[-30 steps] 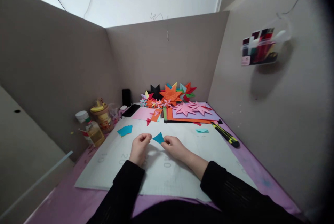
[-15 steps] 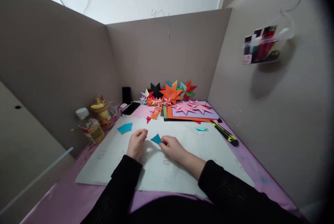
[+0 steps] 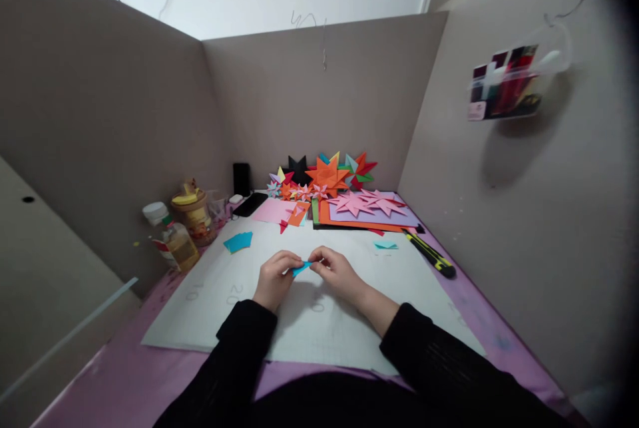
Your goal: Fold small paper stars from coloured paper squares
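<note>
A small blue paper piece (image 3: 301, 269) is held between both hands, just above the white sheet (image 3: 200, 321). My left hand (image 3: 276, 277) pinches its left end, and my right hand (image 3: 337, 273) pinches its right end. The piece looks narrow from here, and the fingers cover both of its ends. To the left of my hands lie fanned blue paper pieces (image 3: 238, 242). A light turquoise folded piece (image 3: 386, 245) rests on the sheet to the right.
Folded paper stars (image 3: 328, 177) stand at the back, with pink stars (image 3: 353, 204) on stacked coloured paper. A yellow-black cutter (image 3: 432, 253) lies at the right edge. On the left are a glue bottle (image 3: 180, 246), a lidded jar (image 3: 196, 215) and a phone (image 3: 251, 204).
My left hand has moved right and now grips the blue piece, which only my right hand held before. The piece has turned and appears narrower.
</note>
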A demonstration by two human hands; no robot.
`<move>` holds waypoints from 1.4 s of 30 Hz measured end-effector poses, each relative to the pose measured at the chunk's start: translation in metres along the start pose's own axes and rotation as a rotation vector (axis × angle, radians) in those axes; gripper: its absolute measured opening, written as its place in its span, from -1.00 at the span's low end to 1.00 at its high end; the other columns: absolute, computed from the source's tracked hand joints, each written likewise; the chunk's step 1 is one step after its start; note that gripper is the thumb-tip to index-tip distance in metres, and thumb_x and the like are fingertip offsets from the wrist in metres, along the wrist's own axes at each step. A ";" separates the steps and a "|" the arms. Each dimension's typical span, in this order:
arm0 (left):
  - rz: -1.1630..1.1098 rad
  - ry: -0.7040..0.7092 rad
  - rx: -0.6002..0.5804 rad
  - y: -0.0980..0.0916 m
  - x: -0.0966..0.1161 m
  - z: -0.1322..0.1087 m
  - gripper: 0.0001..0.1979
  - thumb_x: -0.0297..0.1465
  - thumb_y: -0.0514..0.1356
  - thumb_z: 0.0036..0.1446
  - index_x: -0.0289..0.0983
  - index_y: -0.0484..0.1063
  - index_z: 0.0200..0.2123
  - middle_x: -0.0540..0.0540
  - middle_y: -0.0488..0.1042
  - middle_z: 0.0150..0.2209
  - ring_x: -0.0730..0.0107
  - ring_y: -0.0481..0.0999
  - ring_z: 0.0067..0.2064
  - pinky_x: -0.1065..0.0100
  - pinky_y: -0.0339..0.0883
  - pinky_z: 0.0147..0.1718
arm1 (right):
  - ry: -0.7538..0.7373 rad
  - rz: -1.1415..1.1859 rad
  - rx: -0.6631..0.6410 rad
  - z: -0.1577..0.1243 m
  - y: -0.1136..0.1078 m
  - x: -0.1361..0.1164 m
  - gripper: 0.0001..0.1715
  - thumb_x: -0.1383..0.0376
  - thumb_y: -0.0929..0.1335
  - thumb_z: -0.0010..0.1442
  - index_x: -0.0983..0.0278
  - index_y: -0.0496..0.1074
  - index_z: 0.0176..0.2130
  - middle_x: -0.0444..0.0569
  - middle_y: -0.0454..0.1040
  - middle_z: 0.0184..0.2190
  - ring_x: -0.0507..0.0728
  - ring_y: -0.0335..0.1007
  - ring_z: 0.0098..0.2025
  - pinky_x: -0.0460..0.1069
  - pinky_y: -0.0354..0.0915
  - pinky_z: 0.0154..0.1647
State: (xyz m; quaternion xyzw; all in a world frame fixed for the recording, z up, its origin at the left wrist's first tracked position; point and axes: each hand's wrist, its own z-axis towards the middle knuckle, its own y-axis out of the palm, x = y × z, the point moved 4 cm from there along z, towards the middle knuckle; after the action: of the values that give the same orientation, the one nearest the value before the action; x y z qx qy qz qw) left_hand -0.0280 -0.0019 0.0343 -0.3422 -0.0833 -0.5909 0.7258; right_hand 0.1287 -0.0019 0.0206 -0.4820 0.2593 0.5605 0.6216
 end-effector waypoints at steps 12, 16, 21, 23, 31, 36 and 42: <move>0.034 -0.119 -0.021 0.004 -0.010 -0.004 -0.77 -0.56 0.15 0.02 -0.21 0.50 -0.28 -0.09 0.55 -0.30 0.36 0.53 -0.27 0.35 0.40 -0.29 | -0.017 0.059 -0.023 0.001 -0.006 0.001 -0.94 0.38 0.33 0.01 0.27 0.33 -0.39 -0.15 0.34 -0.45 0.02 0.26 -0.39 -0.06 0.20 -0.31; -0.165 -0.439 -0.069 0.011 -0.018 -0.005 -0.81 -0.47 0.19 -0.02 -0.28 0.48 -0.27 -0.11 0.56 -0.35 0.32 0.54 -0.32 0.34 0.40 -0.32 | -0.121 -0.020 0.022 0.002 -0.009 -0.005 -0.95 0.40 0.32 0.04 0.26 0.34 -0.39 -0.13 0.31 -0.42 0.03 0.25 -0.35 -0.06 0.20 -0.33; -0.417 -0.745 -0.103 0.017 -0.019 -0.007 -0.75 -0.38 0.24 -0.07 -0.36 0.43 -0.27 -0.12 0.52 -0.47 0.31 0.54 -0.42 0.39 0.33 -0.44 | -0.217 -0.062 0.053 0.002 -0.012 -0.009 -0.95 0.40 0.32 0.06 0.25 0.35 -0.41 -0.07 0.29 -0.38 0.06 0.25 -0.30 -0.05 0.22 -0.34; -0.499 -0.809 -0.111 0.018 -0.019 -0.008 -0.70 -0.36 0.27 -0.10 -0.37 0.41 -0.26 -0.13 0.52 -0.47 0.35 0.52 -0.45 0.42 0.29 -0.48 | -0.231 -0.071 0.053 0.002 -0.012 -0.009 -0.95 0.39 0.31 0.07 0.24 0.36 -0.40 -0.06 0.30 -0.38 0.07 0.25 -0.30 -0.05 0.23 -0.34; -0.706 -0.911 -0.133 0.023 -0.021 -0.010 -0.72 -0.34 0.31 -0.16 -0.39 0.41 -0.36 -0.14 0.52 -0.44 0.48 0.45 -0.51 0.48 0.19 -0.54 | -0.242 -0.097 0.062 0.002 -0.012 -0.003 -0.96 0.36 0.32 0.08 0.25 0.40 -0.39 -0.07 0.35 -0.43 0.06 0.28 -0.36 -0.06 0.24 -0.40; -0.737 -0.947 -0.152 0.023 -0.023 -0.013 -0.73 -0.34 0.31 -0.16 -0.40 0.44 -0.38 -0.13 0.51 -0.43 0.50 0.43 -0.52 0.47 0.20 -0.52 | -0.241 -0.129 0.060 0.000 -0.011 -0.002 -0.91 0.37 0.32 0.08 0.24 0.44 -0.34 -0.08 0.41 -0.45 0.05 0.31 -0.40 -0.04 0.26 -0.35; -0.676 -0.908 -0.160 0.024 -0.022 -0.012 -0.75 -0.33 0.30 -0.14 -0.40 0.44 -0.40 -0.09 0.49 -0.52 0.49 0.42 -0.53 0.48 0.17 -0.54 | -0.241 -0.122 0.045 0.000 -0.011 -0.003 -0.89 0.37 0.31 0.08 0.24 0.44 -0.34 -0.05 0.42 -0.43 0.07 0.32 -0.38 -0.03 0.27 -0.34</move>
State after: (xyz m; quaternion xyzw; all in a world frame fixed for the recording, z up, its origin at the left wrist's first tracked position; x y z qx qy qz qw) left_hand -0.0158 0.0102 0.0047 -0.5700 -0.4465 -0.5885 0.3597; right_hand 0.1383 -0.0024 0.0268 -0.4119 0.1657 0.5694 0.6919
